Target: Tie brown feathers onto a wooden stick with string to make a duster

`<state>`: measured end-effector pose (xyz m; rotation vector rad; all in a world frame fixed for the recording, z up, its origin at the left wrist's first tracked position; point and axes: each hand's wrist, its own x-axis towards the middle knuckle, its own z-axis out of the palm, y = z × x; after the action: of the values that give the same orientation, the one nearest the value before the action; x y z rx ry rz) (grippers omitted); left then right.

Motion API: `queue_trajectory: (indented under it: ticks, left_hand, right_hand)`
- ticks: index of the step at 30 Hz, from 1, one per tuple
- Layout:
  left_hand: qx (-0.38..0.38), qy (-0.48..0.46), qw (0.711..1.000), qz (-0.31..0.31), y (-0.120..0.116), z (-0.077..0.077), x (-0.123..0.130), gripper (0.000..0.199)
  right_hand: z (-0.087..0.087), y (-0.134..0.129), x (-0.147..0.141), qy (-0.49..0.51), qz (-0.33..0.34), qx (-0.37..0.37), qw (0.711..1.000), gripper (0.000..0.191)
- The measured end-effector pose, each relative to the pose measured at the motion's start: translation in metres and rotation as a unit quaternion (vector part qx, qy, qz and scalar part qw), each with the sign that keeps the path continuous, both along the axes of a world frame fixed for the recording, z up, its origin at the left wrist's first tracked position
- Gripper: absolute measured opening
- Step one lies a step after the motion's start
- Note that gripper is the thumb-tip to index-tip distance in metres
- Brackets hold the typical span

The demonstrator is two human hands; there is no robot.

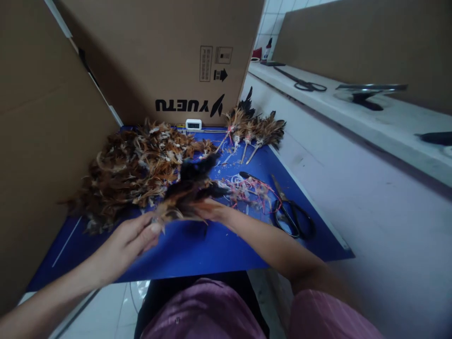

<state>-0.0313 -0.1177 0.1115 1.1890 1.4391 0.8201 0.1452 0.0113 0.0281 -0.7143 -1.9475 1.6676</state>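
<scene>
My left hand (139,235) is closed on the pale base of a feather bundle (183,195), thumb on top, above the front of the blue board (197,249). The bundle's brown and black feathers fan out to the right and are smeared by motion. Against their right side lies my right hand (208,210); its fingers are blurred and partly hidden by the plumes. A large heap of brown feathers (141,165) covers the board's left half. Beyond my right hand lies a tangle of pink and white strings (252,190).
Black-handled scissors (291,216) lie at the right of the board. Feather bundles on sticks (263,132) rest at the back right, near a small white digital display (193,124). Cardboard walls (141,56) stand left and behind. A white ledge (303,99) holds more scissors (307,85).
</scene>
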Motion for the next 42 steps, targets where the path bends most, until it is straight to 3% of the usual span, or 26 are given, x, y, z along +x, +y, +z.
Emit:
queue_trajectory:
  ticks: [5,9,23,35,42]
  left_hand:
    - [-0.078,-0.148,0.98,0.11,0.012,-0.018,-0.015,0.03]
    - [-0.09,-0.196,0.966,0.14,0.019,-0.027,-0.02,0.032]
    - [-0.102,-0.218,0.961,0.138,0.037,-0.057,-0.015,0.023]
    - [-0.071,-0.232,0.959,0.146,0.049,-0.063,-0.017,0.025]
    - [-0.061,-0.227,0.962,0.138,0.068,-0.057,-0.026,0.023]
  right_hand:
    - [-0.003,-0.012,0.008,-0.016,0.009,-0.118,0.993,0.023]
    - [0.0,-0.016,0.012,-0.004,-0.012,-0.118,0.993,0.024]
    - [0.015,-0.023,0.023,0.023,-0.037,-0.105,0.993,0.02]
    - [0.015,-0.013,0.033,0.019,-0.036,-0.084,0.996,0.018]
    - [-0.001,-0.002,0.033,-0.038,-0.055,-0.03,0.997,0.018]
